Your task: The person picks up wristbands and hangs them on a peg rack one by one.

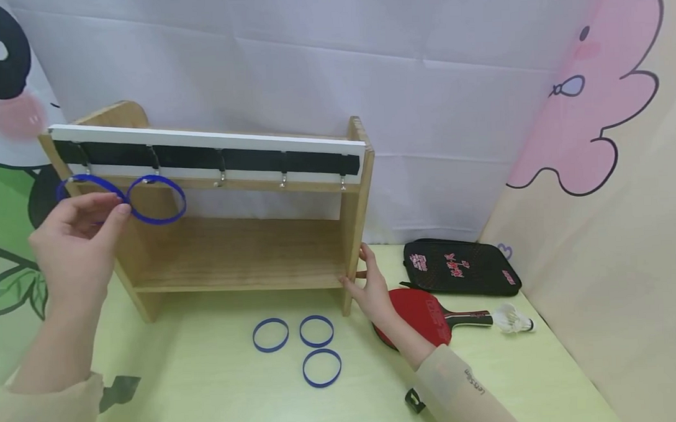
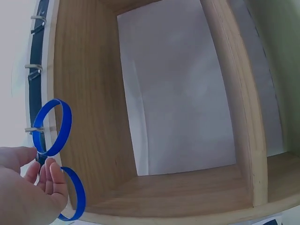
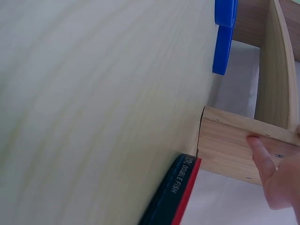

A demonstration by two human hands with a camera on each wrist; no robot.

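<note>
Left hand (image 1: pixel 82 235), grip narrow, pinches two thin blue circular rings (image 1: pixel 159 221) at left; right hand (image 1: pixel 374 295) grips the right side of a pale-brown wooden shelf (image 1: pixel 244 251).

The left hand (image 1: pixel 75 239) is held high at left, thumb and fingertips pinching. The right hand (image 1: pixel 374 293) is lower, at right, thumb and fingers parted.

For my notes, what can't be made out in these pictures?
- Head: part of red paddle, behind right forearm.
- Head: lettering on black case, too small.
- Left wrist: part of lower blue ring, behind left hand.
- Right wrist: part of right hand, cut off by right edge.
</note>
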